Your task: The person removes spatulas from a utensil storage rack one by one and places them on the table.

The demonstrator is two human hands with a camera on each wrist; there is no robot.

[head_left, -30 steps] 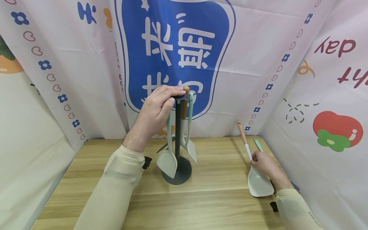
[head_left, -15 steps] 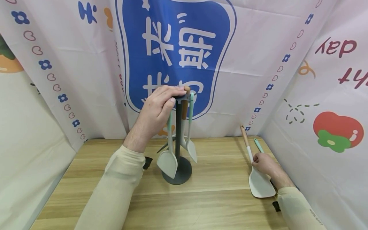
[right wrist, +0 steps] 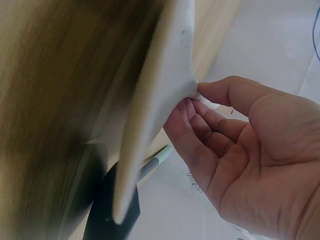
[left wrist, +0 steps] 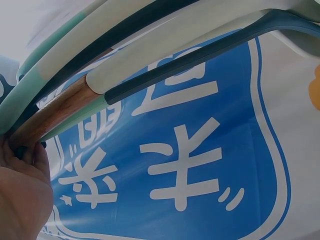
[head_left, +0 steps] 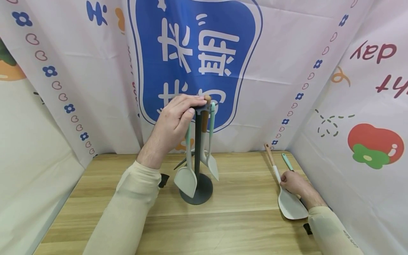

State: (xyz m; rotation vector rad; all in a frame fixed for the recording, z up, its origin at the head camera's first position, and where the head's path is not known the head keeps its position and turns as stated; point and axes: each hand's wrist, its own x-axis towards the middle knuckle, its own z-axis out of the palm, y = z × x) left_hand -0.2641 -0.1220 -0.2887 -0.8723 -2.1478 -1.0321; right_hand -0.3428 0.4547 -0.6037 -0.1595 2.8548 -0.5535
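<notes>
- Left hand (head_left: 175,118): fingers laid fairly straight over top of upright rack (head_left: 197,148), mid-counter (head_left: 236,226).
- Utensils (head_left: 186,182) hanging around rack.
- Right hand (head_left: 295,183): pinching turner (head_left: 291,206) at neck, right side of counter; blade toward near edge.
- Green handle (head_left: 287,161) just beyond right hand.

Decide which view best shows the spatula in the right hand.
The head view, showing the spatula from handle to blade. The right wrist view shows the blade nearly edge-on; the left wrist, none of it.
</notes>
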